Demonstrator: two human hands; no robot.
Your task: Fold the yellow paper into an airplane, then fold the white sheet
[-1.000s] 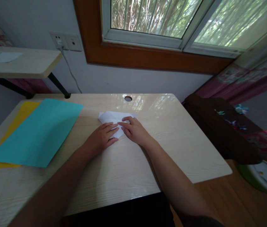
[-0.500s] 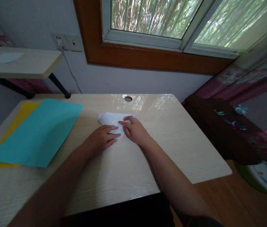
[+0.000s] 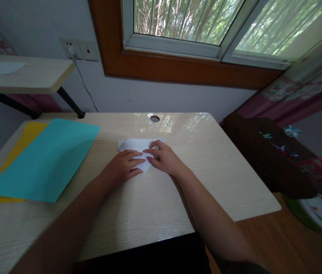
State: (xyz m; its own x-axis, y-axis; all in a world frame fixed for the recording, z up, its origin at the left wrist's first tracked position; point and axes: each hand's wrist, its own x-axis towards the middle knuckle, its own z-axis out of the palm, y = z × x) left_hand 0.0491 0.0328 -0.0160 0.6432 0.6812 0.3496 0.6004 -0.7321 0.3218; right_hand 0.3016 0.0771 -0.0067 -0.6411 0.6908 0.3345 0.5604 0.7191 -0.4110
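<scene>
A folded sheet of white paper [image 3: 136,144] lies flat on the light wood-grain table, tapering to a point towards me. On its left part rests my left hand [image 3: 124,164], palm down with the fingers spread across the paper. My right hand [image 3: 162,156] touches the paper's right side, its thumb and fingers apart and slightly curled, the fingertips close to those of the left. Both hands cover parts of the paper, so some of its folds are hidden.
Turquoise paper [image 3: 48,160] overlaps yellow paper [image 3: 15,152] on the table's left. A raised shelf [image 3: 35,74] stands at the back left. Near the far edge is a cable hole [image 3: 154,118]. Dark wooden furniture [image 3: 263,152] stands beyond the right edge.
The paper has shifted slightly towards me. My right hand's index finger and thumb have moved a little nearer on the paper, while the left hand stays almost in place.
</scene>
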